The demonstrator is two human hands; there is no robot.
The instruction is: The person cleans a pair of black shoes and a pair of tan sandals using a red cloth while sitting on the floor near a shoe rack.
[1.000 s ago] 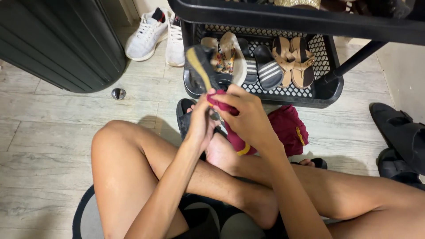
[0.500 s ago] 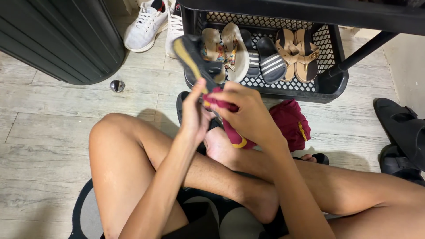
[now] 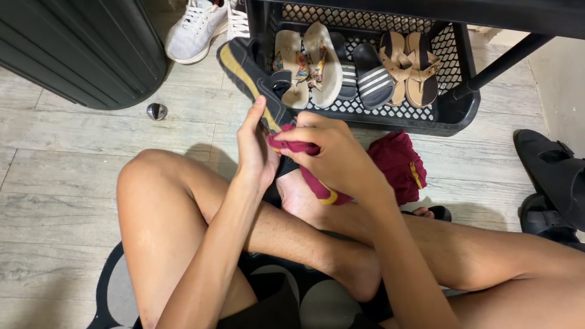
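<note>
I sit cross-legged on the floor. My left hand (image 3: 256,149) holds a dark shoe with a yellow stripe (image 3: 248,72) from below, its toe pointing up and to the left. My right hand (image 3: 332,152) pinches a maroon cloth with a yellow band (image 3: 317,186) against the shoe's heel end, and the cloth hangs down over my foot. A second piece of maroon cloth (image 3: 399,164) lies on the floor just behind my right hand.
A black mesh shoe rack (image 3: 451,116) ahead holds several sandals and slides. White sneakers (image 3: 198,30) sit at the far left beside a dark ribbed cabinet (image 3: 79,49). Black sandals (image 3: 554,176) lie on the right. A round metal doorstop (image 3: 156,111) is on the floor.
Both hands, the shoe and the cloth keep the same grip. The view has shifted slightly, so more of the rack and the sandals shows.
</note>
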